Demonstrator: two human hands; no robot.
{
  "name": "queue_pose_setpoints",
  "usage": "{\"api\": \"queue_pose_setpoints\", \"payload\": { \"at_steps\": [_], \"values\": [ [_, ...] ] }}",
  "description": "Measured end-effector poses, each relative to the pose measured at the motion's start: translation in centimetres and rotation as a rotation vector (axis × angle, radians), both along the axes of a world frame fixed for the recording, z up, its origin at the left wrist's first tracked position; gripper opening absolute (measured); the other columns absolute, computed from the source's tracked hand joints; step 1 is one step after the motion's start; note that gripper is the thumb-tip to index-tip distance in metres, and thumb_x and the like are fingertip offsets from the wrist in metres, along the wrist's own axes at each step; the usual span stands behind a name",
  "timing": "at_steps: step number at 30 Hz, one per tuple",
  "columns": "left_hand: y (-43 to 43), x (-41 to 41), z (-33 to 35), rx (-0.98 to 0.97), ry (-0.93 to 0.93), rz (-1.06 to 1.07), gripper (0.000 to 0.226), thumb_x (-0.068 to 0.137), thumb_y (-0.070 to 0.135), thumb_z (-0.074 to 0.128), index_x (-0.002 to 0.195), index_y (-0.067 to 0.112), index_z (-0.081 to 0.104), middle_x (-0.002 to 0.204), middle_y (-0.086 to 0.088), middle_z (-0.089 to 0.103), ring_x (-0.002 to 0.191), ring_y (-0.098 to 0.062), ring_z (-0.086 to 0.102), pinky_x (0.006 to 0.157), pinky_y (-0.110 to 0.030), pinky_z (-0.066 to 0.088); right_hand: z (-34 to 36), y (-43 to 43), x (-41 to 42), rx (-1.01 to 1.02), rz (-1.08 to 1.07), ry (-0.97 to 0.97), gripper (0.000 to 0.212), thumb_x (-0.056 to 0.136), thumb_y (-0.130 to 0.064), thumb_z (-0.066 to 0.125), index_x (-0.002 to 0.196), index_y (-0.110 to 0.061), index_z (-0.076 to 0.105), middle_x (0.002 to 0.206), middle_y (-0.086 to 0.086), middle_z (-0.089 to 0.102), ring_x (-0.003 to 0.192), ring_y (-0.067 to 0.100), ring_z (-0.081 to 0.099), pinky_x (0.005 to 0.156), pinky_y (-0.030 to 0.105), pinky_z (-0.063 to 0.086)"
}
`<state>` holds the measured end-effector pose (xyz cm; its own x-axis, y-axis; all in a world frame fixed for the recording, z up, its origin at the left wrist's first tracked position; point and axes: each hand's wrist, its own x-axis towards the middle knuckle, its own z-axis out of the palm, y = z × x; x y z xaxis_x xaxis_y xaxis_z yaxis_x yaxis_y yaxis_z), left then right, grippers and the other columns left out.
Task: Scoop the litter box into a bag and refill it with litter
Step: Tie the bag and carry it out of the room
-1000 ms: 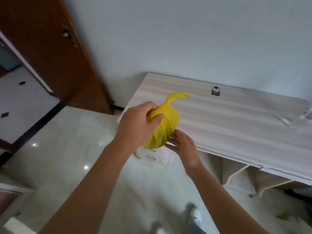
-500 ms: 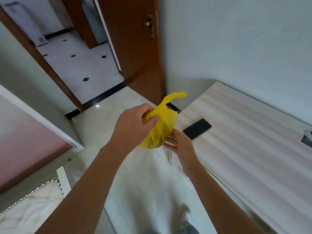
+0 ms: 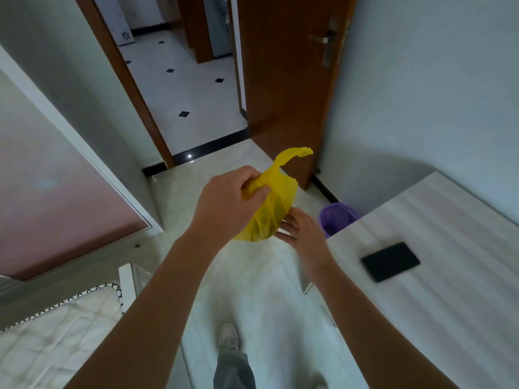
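A small yellow plastic bag (image 3: 271, 209), bunched at its neck with a twisted tail sticking up, hangs in front of me above the floor. My left hand (image 3: 224, 203) is closed around the bag's neck. My right hand (image 3: 302, 231) cups the bag's lower right side with the fingers spread against it. No litter box or litter is in view.
A purple waste basket (image 3: 338, 217) stands on the floor beside a pale wooden desk (image 3: 438, 290) with a black phone (image 3: 390, 261) on it. A brown door (image 3: 286, 88) stands open onto a tiled hallway. A bed corner (image 3: 64, 327) is at lower left. My shoe (image 3: 229, 336) is below.
The view has swung left from the desk toward the doorway, bringing the purple basket and the phone into sight. Both hands keep the same hold on the yellow bag.
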<state>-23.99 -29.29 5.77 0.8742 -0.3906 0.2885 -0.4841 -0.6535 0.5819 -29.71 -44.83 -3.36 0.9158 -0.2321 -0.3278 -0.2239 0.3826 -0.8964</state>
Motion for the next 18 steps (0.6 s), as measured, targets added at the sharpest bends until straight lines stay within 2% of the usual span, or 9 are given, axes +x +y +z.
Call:
{"api": "queue_pose_setpoints", "payload": {
  "at_steps": [3, 10, 13, 16, 18],
  "values": [
    [2.1, 4.2, -0.5, -0.012, 0.006, -0.044, 0.016, 0.093, 0.038, 0.065, 0.099, 0.023, 0.066, 0.08, 0.009, 0.064, 0.074, -0.01, 0.06, 0.068, -0.028, 0.052, -0.4, 2.1, 3.8, 0.009, -0.052, 0.013, 0.033, 0.107, -0.012, 0.031, 0.098, -0.013, 0.063, 0.096, 0.005, 0.071, 0.089, 0.018, 0.071, 0.069, 0.026, 0.059],
    [4.8, 13.6, -0.5, -0.009, 0.018, -0.144, 0.018, 0.094, 0.039, 0.064, 0.099, 0.022, 0.066, 0.081, 0.008, 0.063, 0.076, -0.01, 0.059, 0.07, -0.029, 0.051, -0.7, 5.8, 11.8, 0.015, -0.106, 0.005, 0.033, 0.108, -0.011, 0.029, 0.103, -0.014, 0.062, 0.104, 0.006, 0.07, 0.097, 0.02, 0.07, 0.071, 0.026, 0.059],
    [5.1, 16.9, -0.5, -0.014, 0.026, -0.158, 0.019, 0.094, 0.038, 0.065, 0.101, 0.02, 0.067, 0.082, 0.008, 0.063, 0.077, -0.009, 0.059, 0.07, -0.025, 0.049, -1.4, 6.0, 15.0, 0.022, -0.107, 0.036, 0.032, 0.107, -0.009, 0.03, 0.105, -0.011, 0.062, 0.111, 0.013, 0.069, 0.105, 0.027, 0.068, 0.079, 0.033, 0.061],
    [4.7, 20.6, -1.1, -0.011, 0.043, -0.159, 0.019, 0.094, 0.037, 0.066, 0.102, 0.02, 0.068, 0.082, 0.01, 0.062, 0.076, -0.007, 0.057, 0.066, -0.017, 0.043, -2.0, 5.4, 18.6, 0.036, -0.111, 0.073, 0.031, 0.107, -0.01, 0.03, 0.107, -0.008, 0.062, 0.117, 0.019, 0.067, 0.108, 0.029, 0.068, 0.074, 0.03, 0.06],
    [4.2, 22.4, -1.4, -0.008, 0.046, -0.165, 0.02, 0.094, 0.037, 0.066, 0.102, 0.02, 0.068, 0.082, 0.01, 0.062, 0.076, -0.006, 0.056, 0.066, -0.017, 0.041, -2.0, 5.0, 20.2, 0.036, -0.131, 0.074, 0.03, 0.107, -0.012, 0.032, 0.105, -0.008, 0.062, 0.113, 0.017, 0.069, 0.104, 0.027, 0.069, 0.073, 0.03, 0.06]
  ]
}}
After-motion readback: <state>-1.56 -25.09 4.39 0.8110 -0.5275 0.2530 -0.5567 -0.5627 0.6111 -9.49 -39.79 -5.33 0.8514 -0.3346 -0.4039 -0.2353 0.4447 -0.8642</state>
